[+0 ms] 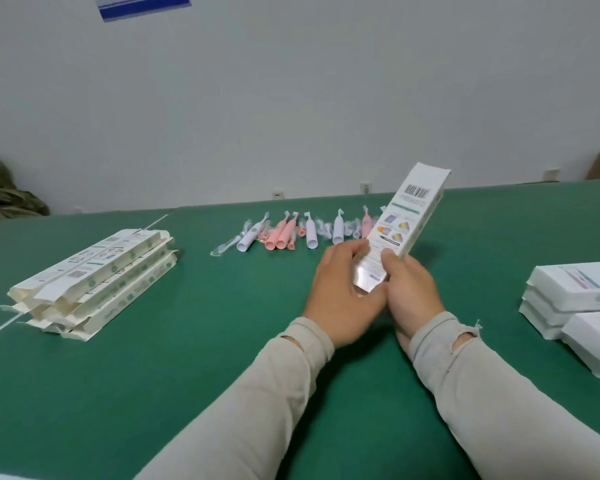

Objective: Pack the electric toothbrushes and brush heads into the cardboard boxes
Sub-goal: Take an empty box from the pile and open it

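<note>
1. The held cardboard box (409, 213) carries a barcode near its upper end — the bars show, but the digits are too blurred to read.
2. Below the barcode on that box sit small coloured pictograms and lines of print, none of it legible.
3. The stack of flat boxes (94, 268) at the left bears a barcode and printed panels — no word can be made out.
4. The blue-and-white notice (142, 5) on the wall is cut off by the frame's top edge; its text is unreadable.
</note>
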